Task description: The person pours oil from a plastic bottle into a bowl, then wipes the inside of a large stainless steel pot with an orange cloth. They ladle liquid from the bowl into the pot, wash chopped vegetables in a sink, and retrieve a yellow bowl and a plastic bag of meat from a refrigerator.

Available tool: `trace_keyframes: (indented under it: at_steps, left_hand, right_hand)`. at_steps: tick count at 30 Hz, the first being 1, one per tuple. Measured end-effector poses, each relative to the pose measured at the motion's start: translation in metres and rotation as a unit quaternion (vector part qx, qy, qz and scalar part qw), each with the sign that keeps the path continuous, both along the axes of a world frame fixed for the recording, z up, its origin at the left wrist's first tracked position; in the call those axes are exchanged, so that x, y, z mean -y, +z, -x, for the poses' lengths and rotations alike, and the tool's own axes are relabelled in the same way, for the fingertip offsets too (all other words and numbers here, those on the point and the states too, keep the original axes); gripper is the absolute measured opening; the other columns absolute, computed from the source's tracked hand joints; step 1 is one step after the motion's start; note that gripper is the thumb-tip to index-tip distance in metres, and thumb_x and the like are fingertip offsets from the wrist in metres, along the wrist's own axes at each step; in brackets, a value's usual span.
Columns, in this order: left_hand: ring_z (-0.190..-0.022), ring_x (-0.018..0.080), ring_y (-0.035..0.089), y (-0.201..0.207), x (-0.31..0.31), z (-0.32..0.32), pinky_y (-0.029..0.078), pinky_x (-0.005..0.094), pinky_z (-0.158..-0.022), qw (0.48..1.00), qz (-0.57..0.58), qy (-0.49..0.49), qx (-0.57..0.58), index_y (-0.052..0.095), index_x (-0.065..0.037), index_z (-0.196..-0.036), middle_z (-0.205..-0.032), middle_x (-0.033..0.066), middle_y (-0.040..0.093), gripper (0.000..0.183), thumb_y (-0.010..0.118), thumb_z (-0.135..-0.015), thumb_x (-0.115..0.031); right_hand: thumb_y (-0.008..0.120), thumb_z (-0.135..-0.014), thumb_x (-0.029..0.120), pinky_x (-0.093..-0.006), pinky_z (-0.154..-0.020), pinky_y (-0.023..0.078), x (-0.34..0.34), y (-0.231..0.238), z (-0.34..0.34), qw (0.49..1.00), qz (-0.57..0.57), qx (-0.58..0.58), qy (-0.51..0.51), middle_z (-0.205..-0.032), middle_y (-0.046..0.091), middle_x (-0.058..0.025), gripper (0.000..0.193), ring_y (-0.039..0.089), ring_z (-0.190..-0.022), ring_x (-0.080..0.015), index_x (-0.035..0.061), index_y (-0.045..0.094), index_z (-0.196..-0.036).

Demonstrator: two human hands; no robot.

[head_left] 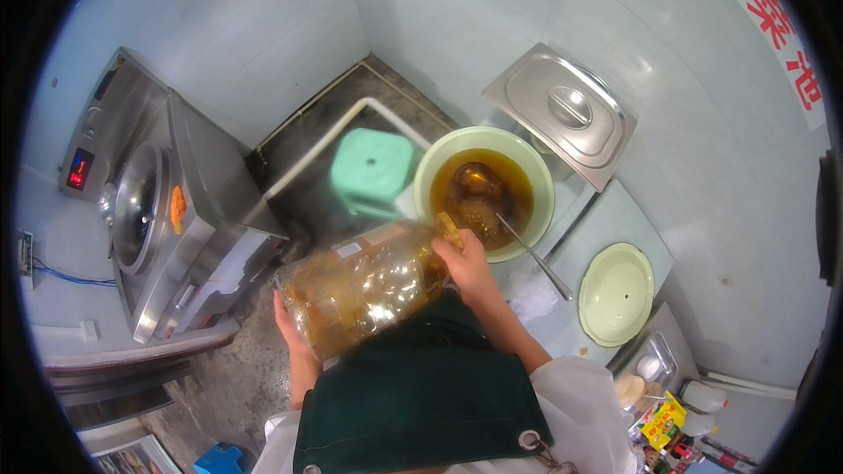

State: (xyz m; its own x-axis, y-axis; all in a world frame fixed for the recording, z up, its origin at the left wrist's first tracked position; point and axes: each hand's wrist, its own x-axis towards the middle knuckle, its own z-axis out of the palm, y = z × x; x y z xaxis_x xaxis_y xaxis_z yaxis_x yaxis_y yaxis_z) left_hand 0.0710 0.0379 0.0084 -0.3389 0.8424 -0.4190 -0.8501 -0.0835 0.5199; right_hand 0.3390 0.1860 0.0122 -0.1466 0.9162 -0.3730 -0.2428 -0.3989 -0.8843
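Note:
A large clear plastic oil jug (369,276) lies tilted on its side between my hands, its inside streaked with amber. My left hand (294,333) supports the base, some fingers hidden behind it. At the other end, my right hand (465,268) grips the jug by its yellow handle (450,230). The neck end is at the rim of a pale green basin (543,180); the jug's mouth is hard to make out. Brown oil (514,180) fills much of the basin. A ladle (536,259) leans in it, its metal handle sticking out over the rim.
A turquoise stool (373,167) stands left of the basin. Beyond the basin is a steel pan lid (571,105). On the right counter lies a pale green lid (615,294), with packets and bottles (667,426) nearer me. A steel wok station (140,211) is at left.

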Motion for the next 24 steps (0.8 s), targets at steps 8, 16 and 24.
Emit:
trace_keyframes:
  at_steps: [8,16,24]
  left_hand:
    - [-0.108,0.0287,0.058,0.0049,0.0013,-0.002,0.048,0.0425,-0.096,0.999,0.037,0.022,0.003,0.06,-0.006,-0.123,-0.118,0.0102,0.063,0.054,0.043,-0.099,-0.05]
    - [-0.112,0.0289,0.056,0.0068,0.0029,-0.0001,0.045,0.0429,-0.1,0.999,0.037,0.015,-0.002,0.059,-0.006,-0.126,-0.122,0.0103,0.062,0.055,0.043,-0.098,-0.05]
    - [-0.117,0.0299,0.055,0.0087,0.0029,0.0009,0.043,0.043,-0.104,1.0,-0.025,-0.014,-0.002,0.056,-0.007,-0.132,-0.128,0.0106,0.06,0.056,0.041,-0.099,-0.049]
  right_hand:
    - [0.069,-0.088,0.012,-0.0237,-0.067,0.041,0.0017,0.0001,0.0001,1.0,0.008,-0.007,-0.002,-0.085,0.058,-0.0022,0.02,0.052,-0.076,-0.0083,0.0022,0.054,-0.098]
    - [0.069,-0.088,0.014,-0.0239,-0.067,0.042,0.0024,-0.0025,0.0021,1.0,0.015,-0.014,0.0,-0.085,0.058,-0.0022,0.021,0.052,-0.077,-0.0084,0.003,0.055,-0.098]
    - [0.069,-0.088,0.013,-0.0231,-0.065,0.041,-0.0001,-0.0063,0.0062,1.0,-0.012,0.027,0.006,-0.083,0.058,-0.0017,0.019,0.052,-0.074,-0.008,0.0033,0.055,-0.095]
